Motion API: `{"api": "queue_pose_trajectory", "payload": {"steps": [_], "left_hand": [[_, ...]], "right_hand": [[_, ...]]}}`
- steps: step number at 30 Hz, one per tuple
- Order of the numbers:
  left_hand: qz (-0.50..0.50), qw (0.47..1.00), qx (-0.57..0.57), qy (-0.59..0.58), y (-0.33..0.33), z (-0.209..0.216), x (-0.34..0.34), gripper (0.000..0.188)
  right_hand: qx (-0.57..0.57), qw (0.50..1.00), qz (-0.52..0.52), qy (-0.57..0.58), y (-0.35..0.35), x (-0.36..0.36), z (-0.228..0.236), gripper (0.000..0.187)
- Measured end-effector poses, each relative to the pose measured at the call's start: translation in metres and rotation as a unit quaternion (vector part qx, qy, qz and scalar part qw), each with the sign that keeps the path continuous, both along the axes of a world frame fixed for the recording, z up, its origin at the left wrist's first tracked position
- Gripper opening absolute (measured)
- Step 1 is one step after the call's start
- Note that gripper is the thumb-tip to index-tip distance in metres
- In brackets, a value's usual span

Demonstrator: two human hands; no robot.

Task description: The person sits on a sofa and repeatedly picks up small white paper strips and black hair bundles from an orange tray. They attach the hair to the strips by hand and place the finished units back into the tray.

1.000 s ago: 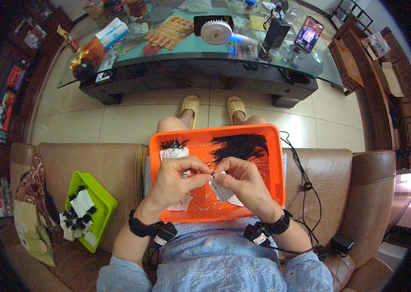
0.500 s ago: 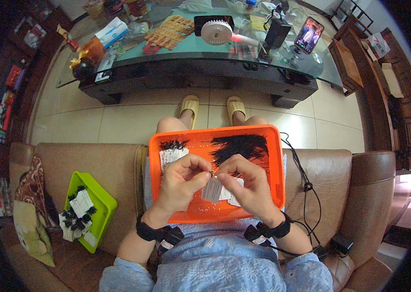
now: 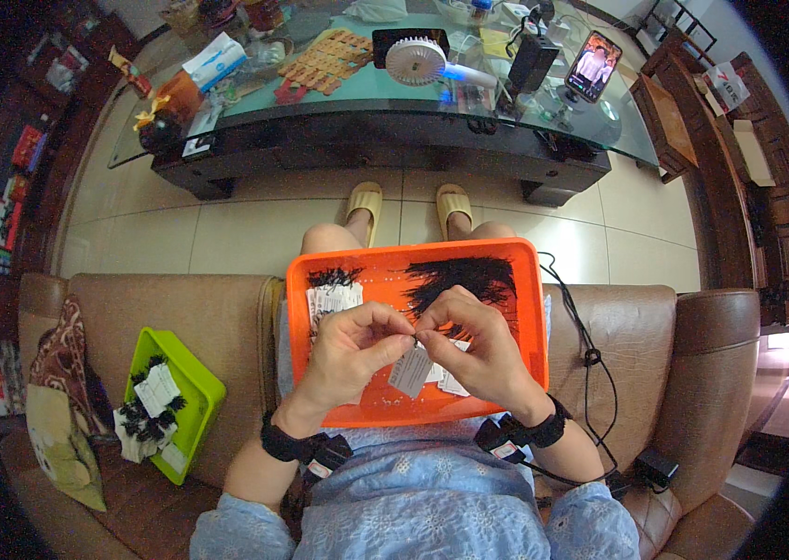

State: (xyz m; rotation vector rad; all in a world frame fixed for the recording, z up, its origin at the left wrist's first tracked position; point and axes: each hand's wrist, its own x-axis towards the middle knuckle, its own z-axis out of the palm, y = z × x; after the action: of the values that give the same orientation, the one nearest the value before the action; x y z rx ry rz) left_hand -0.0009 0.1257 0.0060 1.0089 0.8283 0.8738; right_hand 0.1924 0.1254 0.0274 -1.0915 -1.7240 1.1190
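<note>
Pinching a tag (image 3: 408, 375) at its top, left hand (image 3: 348, 355) and right hand (image 3: 476, 347) meet — above an orange tray (image 3: 422, 412).

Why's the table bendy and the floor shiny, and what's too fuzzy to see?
Head view: the fisheye lens bows the front edge of the glass table; head view: light glares off the floor tiles, right of the slippers; head view: print on the white tag is too fuzzy to read.

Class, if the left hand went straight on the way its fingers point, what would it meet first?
The left hand would probably meet the right hand, close by at the top of the tag; whether they touch now is unclear.
</note>
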Motion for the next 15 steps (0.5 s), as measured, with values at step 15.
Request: {"api": "queue_pose_trajectory", "payload": {"steps": [15], "left_hand": [[0.058, 0.992, -0.105, -0.046, -0.01, 0.01, 0.002, 0.034]], "right_hand": [[-0.036, 0.997, -0.038, 0.05, -0.005, -0.003, -0.005, 0.005]]}}
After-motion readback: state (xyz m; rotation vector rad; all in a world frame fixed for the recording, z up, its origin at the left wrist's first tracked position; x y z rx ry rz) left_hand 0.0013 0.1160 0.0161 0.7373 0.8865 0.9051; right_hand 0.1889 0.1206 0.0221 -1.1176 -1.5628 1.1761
